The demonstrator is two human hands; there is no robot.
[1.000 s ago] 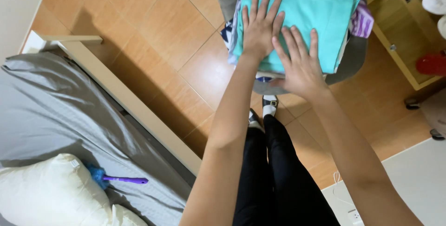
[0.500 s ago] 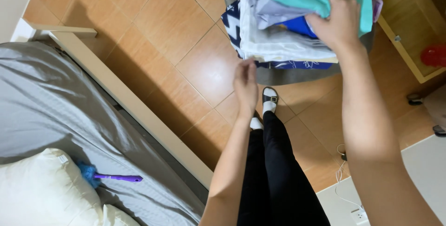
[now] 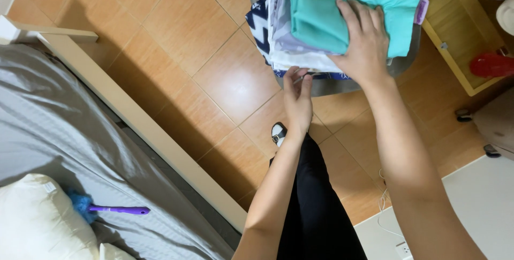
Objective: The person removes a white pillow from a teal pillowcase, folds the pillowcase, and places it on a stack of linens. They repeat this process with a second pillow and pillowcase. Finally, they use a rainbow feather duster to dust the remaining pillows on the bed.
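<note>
At the top centre of the frame sits a stack of folded clothes (image 3: 321, 30): soft cotton-looking layers, a turquoise piece uppermost, pale lilac and white folds beneath it, and a navy cloth with a white zigzag pattern at the bottom edge; the stack rests on a grey rounded seat (image 3: 342, 84), only the rim of which shows. The right hand (image 3: 364, 40) lies flat on the turquoise piece, fingers spread and pressing down on the pile, not curled around it; the left hand (image 3: 297, 97) reaches up just under the lower edge of the stack, fingers straight and together, their tips touching the bottom folds. Two bare forearms cross the lower right of the frame and hide part of the floor; below them are black trousers (image 3: 316, 206) and one black-and-white shoe (image 3: 278, 133). The floor is glossy orange-brown tile (image 3: 176, 35). At left runs a pale wooden bed frame (image 3: 139, 126) with a grey sheet (image 3: 48, 126), one white pillow (image 3: 37, 222) and one purple-handled blue duster (image 3: 107, 209).
</note>
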